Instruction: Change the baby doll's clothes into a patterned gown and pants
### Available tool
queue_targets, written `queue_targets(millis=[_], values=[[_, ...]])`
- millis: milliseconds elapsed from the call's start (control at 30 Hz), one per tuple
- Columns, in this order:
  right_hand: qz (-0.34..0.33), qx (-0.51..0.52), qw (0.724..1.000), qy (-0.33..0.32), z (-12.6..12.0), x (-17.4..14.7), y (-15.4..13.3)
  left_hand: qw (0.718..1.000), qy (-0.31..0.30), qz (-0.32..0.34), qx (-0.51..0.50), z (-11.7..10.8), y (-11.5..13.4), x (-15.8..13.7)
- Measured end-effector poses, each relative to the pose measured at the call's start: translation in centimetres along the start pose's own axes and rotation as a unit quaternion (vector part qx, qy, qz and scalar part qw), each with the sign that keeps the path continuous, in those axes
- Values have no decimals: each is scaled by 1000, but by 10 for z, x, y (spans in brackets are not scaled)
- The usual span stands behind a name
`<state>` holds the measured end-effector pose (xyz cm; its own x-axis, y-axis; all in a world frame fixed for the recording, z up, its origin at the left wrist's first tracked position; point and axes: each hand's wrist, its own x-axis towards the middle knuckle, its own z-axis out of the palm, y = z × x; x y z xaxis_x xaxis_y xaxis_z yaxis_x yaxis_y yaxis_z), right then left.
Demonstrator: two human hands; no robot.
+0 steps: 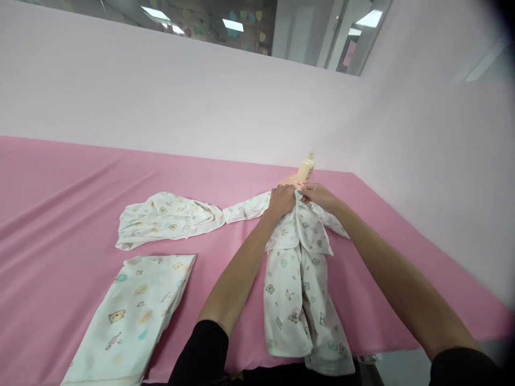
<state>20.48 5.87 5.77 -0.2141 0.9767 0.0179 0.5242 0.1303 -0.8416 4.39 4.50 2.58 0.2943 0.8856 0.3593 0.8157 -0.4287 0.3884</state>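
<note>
A white baby jacket [285, 230] with small animal prints lies spread at the centre, its front edges meeting at the neck and its sleeves stretched to both sides. Matching baby pants [285, 300] extend below its hem toward me. My left hand [282, 199] rests at the collar, fingers curled over the fabric. Pinching the collar's other edge is my right hand [319, 195], closed. Just past the hands shows a peach-coloured rounded form [288, 180], perhaps a doll's head, mostly hidden.
A pale yellow pump bottle [306, 168] stands near the wall [181, 96]. To the left lie a bunched printed garment [169, 217], touching the jacket's cuff, and a folded printed cloth [137, 311]. Everything is on a pink table cover [52, 214].
</note>
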Motion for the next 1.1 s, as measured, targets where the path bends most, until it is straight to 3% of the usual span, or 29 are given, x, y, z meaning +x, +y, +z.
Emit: queue_targets(millis=[167, 367, 700, 800, 900, 1100], values=[[-38, -98, 994, 2, 0, -6, -3, 1000, 23, 7, -6, 3, -4, 2], [-79, -275, 956, 64, 10, -3, -7, 999, 29, -1, -23, 4, -4, 1], [4, -201, 962, 185, 12, -31, -11, 997, 21, -28, -66, -3, -10, 2], [-1, -197, 968, 154, 18, -43, -25, 998, 13, -28, -61, -2, -11, 2], [2, -255, 963, 92, 23, -45, -37, 997, 13, -37, -62, -1, -13, 2], [-1, -421, 905, 54, 25, -34, -43, 998, 16, -31, -50, 1, -16, -1]])
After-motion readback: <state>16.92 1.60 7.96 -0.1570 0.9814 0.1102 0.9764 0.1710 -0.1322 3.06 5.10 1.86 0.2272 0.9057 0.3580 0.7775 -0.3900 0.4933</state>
